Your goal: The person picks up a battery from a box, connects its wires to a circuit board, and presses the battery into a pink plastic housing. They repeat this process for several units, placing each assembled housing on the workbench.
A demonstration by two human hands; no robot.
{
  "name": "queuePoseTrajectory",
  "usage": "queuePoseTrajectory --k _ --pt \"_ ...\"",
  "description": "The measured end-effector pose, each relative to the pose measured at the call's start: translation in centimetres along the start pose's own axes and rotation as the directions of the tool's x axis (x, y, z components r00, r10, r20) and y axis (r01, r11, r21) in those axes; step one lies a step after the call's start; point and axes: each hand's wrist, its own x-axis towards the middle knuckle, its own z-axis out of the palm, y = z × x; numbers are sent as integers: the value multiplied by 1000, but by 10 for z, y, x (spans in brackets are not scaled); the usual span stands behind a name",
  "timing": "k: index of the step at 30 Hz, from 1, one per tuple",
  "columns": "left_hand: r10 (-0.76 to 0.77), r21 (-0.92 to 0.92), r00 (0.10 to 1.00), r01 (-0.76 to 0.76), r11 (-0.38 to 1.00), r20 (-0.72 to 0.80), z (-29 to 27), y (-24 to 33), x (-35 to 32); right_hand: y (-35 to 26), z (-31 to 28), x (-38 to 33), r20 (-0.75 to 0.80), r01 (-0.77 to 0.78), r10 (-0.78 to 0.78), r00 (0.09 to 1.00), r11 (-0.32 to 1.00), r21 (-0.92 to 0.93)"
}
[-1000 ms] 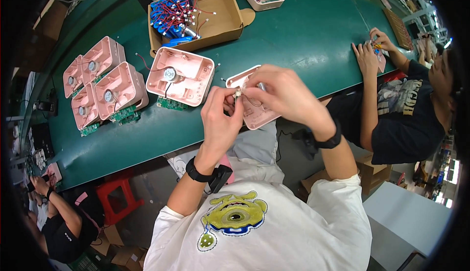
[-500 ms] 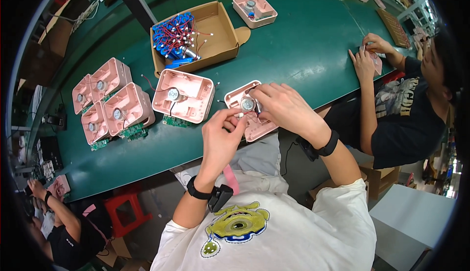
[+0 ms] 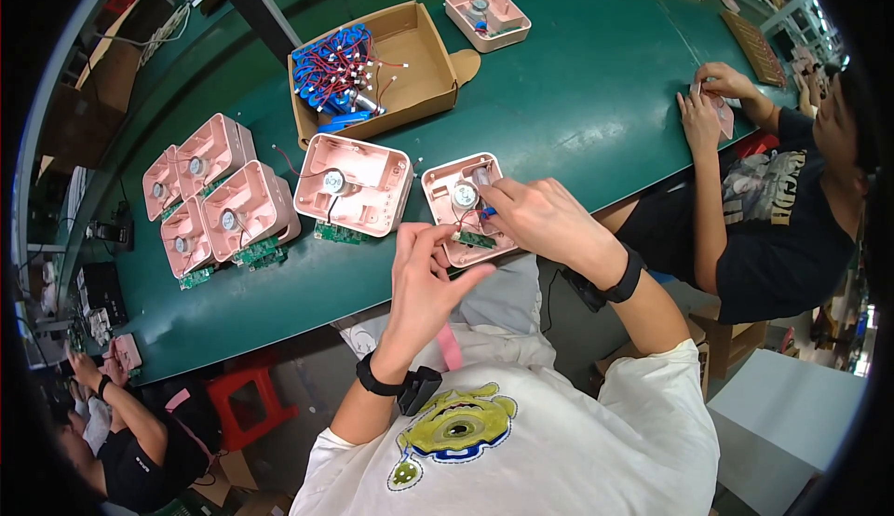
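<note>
In front of me is a pink plastic housing with a round silver speaker, thin red wires and a green circuit board by its near edge. My left hand is at its near left corner, with fingers curled by the board and wires. The thumb stands apart and nothing shows in that hand. My right hand reaches over the housing's right side, fingertips pressed together inside. A small blue part shows beside those fingertips; whatever they grip is hidden.
Left of it is another open pink housing, and several more stand farther left with boards beneath. A cardboard box holds blue batteries with wired connectors. One housing stands behind. A co-worker sits at right, another at left.
The green board now shows at the housing's near edge. My left thumb has moved away from its fingers and from the white connector. The right hand has shifted slightly down and right.
</note>
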Motion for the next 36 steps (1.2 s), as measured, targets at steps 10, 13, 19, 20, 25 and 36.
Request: queuePoseTrajectory --k 10,13,19,20,25,36 --pt "127 53 992 -128 990 14 -1 -21 -2 5 -14 -4 -254 192 -209 944 977 -91" --pt "140 63 990 -140 988 6 -4 -20 3 -3 -15 1 -337 221 -253 907 966 -132" --pt "158 71 987 -158 985 4 -3 -25 1 -6 2 17 -118 295 -295 948 955 -16" --pt "160 69 987 -160 985 3 -2 -25 1 -5 3 19 -89 287 -284 955 958 20" --pt "126 -94 990 -132 987 -65 12 -27 -4 -12 -1 17 -87 154 -145 986 983 98" --pt "262 -37 957 -268 963 -124 25 -35 -5 -11 18 4 -163 -83 130 978 961 265"
